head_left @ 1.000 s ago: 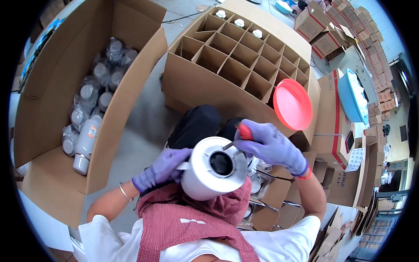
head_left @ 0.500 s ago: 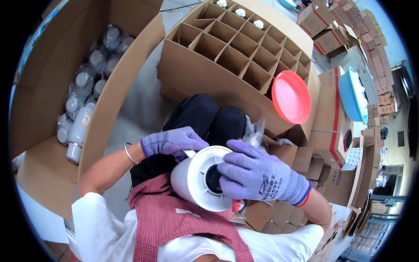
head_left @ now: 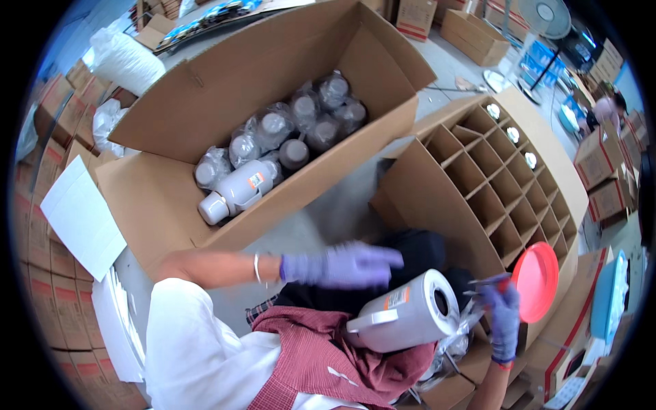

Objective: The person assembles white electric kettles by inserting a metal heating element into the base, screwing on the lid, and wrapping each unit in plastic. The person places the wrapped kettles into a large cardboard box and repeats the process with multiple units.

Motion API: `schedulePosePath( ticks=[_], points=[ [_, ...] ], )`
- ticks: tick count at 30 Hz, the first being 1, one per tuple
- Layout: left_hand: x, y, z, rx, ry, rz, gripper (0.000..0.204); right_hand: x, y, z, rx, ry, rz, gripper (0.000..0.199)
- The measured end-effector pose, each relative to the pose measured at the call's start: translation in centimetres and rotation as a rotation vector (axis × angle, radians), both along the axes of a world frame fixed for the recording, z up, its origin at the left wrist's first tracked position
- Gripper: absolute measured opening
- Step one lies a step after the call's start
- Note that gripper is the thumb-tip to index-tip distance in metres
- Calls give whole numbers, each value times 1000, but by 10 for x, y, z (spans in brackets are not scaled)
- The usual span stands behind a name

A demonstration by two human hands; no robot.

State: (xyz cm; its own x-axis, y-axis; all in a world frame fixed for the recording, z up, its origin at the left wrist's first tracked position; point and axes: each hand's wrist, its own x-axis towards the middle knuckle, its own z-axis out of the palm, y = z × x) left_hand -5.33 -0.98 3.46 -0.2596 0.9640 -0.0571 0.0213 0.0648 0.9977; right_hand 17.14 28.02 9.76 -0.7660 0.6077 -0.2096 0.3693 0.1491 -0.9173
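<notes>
A white plastic jug (head_left: pixel 403 316) lies on its side on my lap, its open mouth facing right. My left hand (head_left: pixel 342 265), in a purple glove, hovers just above it with the fingers stretched out flat and nothing in it; it is blurred. My right hand (head_left: pixel 502 318), also gloved, is just right of the jug's mouth and grips a small red-handled tool (head_left: pixel 489 279). Crumpled clear plastic wrap (head_left: pixel 454 345) lies under the jug's mouth end.
A large open cardboard box (head_left: pixel 164 205) at my left holds several plastic-wrapped white jugs (head_left: pixel 239 188). A cardboard box with divider cells (head_left: pixel 437 198) stands at the right, a few caps showing in its far cells. A red round lid (head_left: pixel 536 280) leans by it. Stacked cartons surround me.
My view has swung left toward the big box. My left hand has come off the jug and reached out above it. My right hand has moved off the jug's mouth to the right.
</notes>
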Motion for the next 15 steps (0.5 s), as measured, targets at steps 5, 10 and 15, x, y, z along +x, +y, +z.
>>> schedulePosePath(
  ticks=[5,10,15],
  points=[
    [-249,-71,-58,-64,632,962,27,59,170,-77,740,-26,-342,24],
    [-364,-188,-176,-1033,951,1290,75,120,239,-144,919,-646,-286,34],
    [-363,-266,-223,-1036,780,1190,71,77,218,-112,978,-622,-216,32]
  ],
)
